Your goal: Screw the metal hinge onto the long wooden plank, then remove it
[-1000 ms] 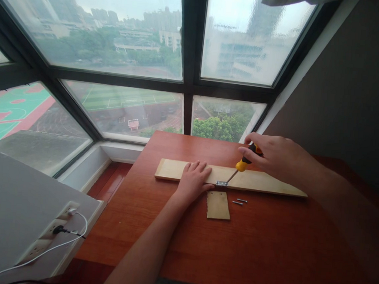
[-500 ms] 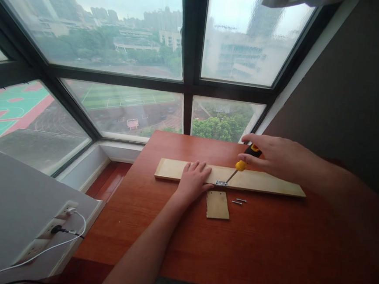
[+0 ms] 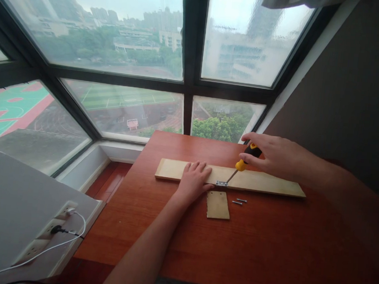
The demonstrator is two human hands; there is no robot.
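While the left hand (image 3: pixel 193 180) lies flat with fingers spread on the long board (image 3: pixel 265 183), just left of the small metal plate (image 3: pixel 221 183) at the board's near edge, the right hand (image 3: pixel 270 155) is curled around the black and yellow handle of the screwdriver (image 3: pixel 241 165), whose thin shaft slants down and to the left so that its tip meets the plate. Compared with a second ago, the plate, the board and the screwdriver tip lie in the same places; only the right hand has changed, its fingers having shifted on the handle and its wrist having settled slightly, while the left hand has kept its place. Such a small change at the handle alone, with the tip staying on the plate, suggests that the tool is being turned in place and that a screw at the plate is being worked, though the screw head itself is too small to make out. Just in front of the plate, on the red-brown desk (image 3: pixel 266 253), lies a small wooden piece (image 3: pixel 217 205), apart from the board, and to the right of that piece lie two loose screws (image 3: pixel 239 201), near each other and untouched. Beyond the board, past the far edge of the desk, the window (image 3: pixel 123 110) looks out on sports fields and buildings.
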